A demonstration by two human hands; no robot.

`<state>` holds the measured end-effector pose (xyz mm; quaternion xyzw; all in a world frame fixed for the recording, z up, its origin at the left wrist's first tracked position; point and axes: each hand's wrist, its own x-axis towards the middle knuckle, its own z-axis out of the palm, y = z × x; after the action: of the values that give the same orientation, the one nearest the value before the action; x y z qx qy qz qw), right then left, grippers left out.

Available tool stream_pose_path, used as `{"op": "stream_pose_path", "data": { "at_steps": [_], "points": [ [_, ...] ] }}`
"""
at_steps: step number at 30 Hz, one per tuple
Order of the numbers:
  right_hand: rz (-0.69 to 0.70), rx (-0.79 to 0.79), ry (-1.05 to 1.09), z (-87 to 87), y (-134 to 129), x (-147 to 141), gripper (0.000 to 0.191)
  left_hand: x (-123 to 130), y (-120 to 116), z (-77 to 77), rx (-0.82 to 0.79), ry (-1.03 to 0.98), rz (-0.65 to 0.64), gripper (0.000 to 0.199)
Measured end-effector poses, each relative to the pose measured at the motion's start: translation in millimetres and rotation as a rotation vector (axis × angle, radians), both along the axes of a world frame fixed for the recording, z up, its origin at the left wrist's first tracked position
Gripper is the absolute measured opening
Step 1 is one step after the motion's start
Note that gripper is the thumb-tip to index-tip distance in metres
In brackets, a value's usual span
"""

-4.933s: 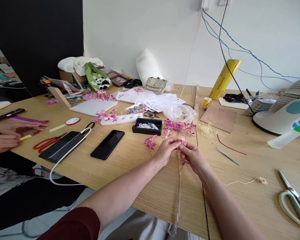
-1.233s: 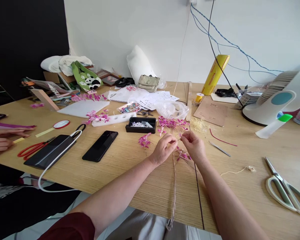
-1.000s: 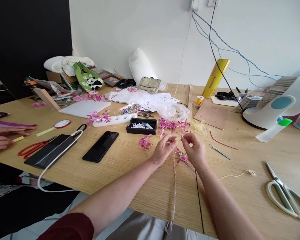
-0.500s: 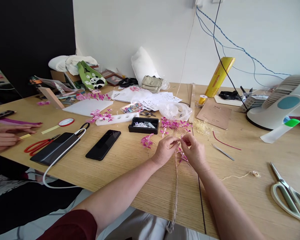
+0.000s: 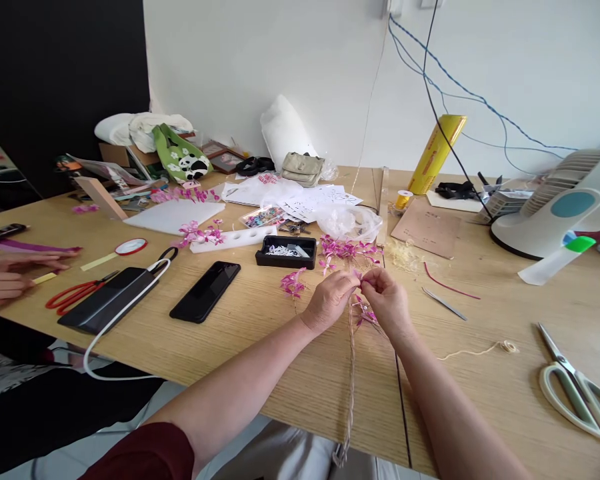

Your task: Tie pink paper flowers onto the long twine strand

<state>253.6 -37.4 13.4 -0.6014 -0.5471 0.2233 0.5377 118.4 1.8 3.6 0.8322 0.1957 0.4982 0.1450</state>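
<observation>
My left hand (image 5: 329, 301) and my right hand (image 5: 387, 301) meet fingertip to fingertip over the table, both pinched on a small pink petal piece (image 5: 357, 275). Its lower part is hidden by my fingers. Beneath them a twisted pale cord (image 5: 351, 373) runs down past the table's front edge. Pink flowers (image 5: 347, 248) lie just beyond my hands, a single pink sprig (image 5: 293, 283) to the left, and another pink sprig (image 5: 364, 311) sits below, between my wrists. A black tray (image 5: 286, 252) with small white pieces stands behind my left hand.
A black phone (image 5: 205, 291), a black box with a white cable (image 5: 111, 300) and red-handled scissors (image 5: 77, 293) lie left, near another person's hands (image 5: 10, 277). Tweezers (image 5: 445, 304), large scissors (image 5: 573, 387) and a fan (image 5: 555, 207) are right. Plastic bags and papers (image 5: 320, 201) lie behind.
My fingertips have closed together, and a pink petal piece now shows between them. The view has shifted slightly. At the left, the other person's fingers have moved a little over a yellow strip.
</observation>
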Motion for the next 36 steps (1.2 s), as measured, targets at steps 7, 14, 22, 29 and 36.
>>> {"op": "stream_pose_path", "data": {
  "at_steps": [7, 14, 22, 29, 36],
  "points": [
    [-0.101, 0.040, -0.021, 2.0, -1, 1, 0.004, -3, -7, 6.9, -0.125, 0.045, -0.081, 0.014],
    [-0.030, 0.151, 0.009, -3.7, 1, 1, 0.007, -3, -14, 17.2, -0.737, -0.386, -0.125, 0.026],
    [0.038, 0.170, -0.064, -3.7, 0, 2, 0.004, 5, -8, 6.2, -1.066, -0.429, -0.321, 0.029],
    [-0.005, 0.180, -0.362, 6.1, -5, 2, 0.005, 6, -5, 5.5, -1.114, -0.450, -0.278, 0.025],
    [-0.015, 0.220, -0.561, 5.7, -7, 1, 0.010, 5, -3, 7.7, -1.045, -0.375, -0.206, 0.023]
  ]
}}
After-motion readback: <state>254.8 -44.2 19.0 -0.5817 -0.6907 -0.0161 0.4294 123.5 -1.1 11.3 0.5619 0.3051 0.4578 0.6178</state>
